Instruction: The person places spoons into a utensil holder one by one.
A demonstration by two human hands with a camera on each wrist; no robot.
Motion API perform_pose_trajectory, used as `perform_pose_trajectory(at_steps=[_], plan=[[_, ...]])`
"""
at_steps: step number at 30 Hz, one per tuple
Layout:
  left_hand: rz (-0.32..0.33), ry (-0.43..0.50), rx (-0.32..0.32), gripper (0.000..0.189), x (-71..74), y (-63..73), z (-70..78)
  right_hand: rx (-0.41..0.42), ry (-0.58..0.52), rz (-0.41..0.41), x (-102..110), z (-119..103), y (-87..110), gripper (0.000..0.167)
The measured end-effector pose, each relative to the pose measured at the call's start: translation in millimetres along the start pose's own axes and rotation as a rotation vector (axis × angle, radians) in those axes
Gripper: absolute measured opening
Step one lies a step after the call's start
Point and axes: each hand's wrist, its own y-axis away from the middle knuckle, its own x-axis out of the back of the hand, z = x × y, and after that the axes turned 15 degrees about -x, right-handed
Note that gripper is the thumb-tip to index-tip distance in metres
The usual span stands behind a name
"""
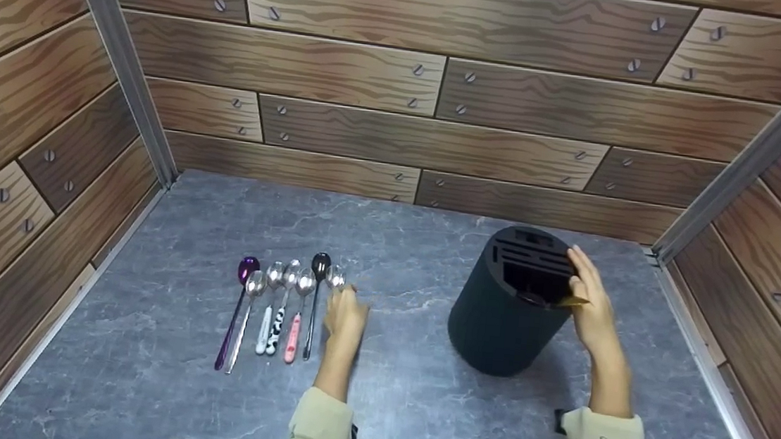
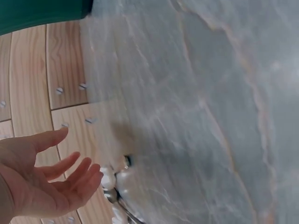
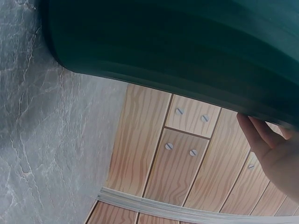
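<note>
My left hand (image 1: 345, 316) hovers beside the rightmost silver spoon (image 1: 336, 275), partly covering it from above. Its thumb stands apart from loosely bent fingers, with nothing between them in the left wrist view. Left of it lies a row of spoons: a black spoon (image 1: 320, 267), a pink-handled spoon (image 1: 292, 338), a cow-patterned spoon (image 1: 275, 333), a white-handled spoon (image 1: 263, 332), a silver spoon (image 1: 255, 284) and a purple spoon (image 1: 247, 271). My right hand (image 1: 594, 314) rests its extended fingers on the dark green utensil holder (image 1: 504, 335), by its rim. A gold-coloured piece (image 1: 573, 302) juts over that rim.
The holder stands upright on the grey marbled tabletop (image 1: 391, 375), its slotted black top (image 1: 533, 250) having one larger opening. Wood-patterned walls (image 1: 398, 132) with metal corner strips (image 1: 719, 174) enclose the back and both sides.
</note>
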Motion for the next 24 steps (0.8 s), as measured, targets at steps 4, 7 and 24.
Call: perform_pose_trajectory(at_steps=[4,7,24], plan=[[0.006,-0.042,0.016,0.024,-0.4,-3.7,-5.4,0.002,0.0,0.002,0.0,1.4,0.1,0.042],[0.009,-0.084,0.024,0.019,-0.4,-6.0,-7.8,0.0,0.003,0.001,0.1,1.8,0.3,0.042],[0.17,-0.171,0.055,0.019,-170.3,-106.5,-174.3,0.006,0.002,-0.008,1.1,-0.1,0.3,0.042]])
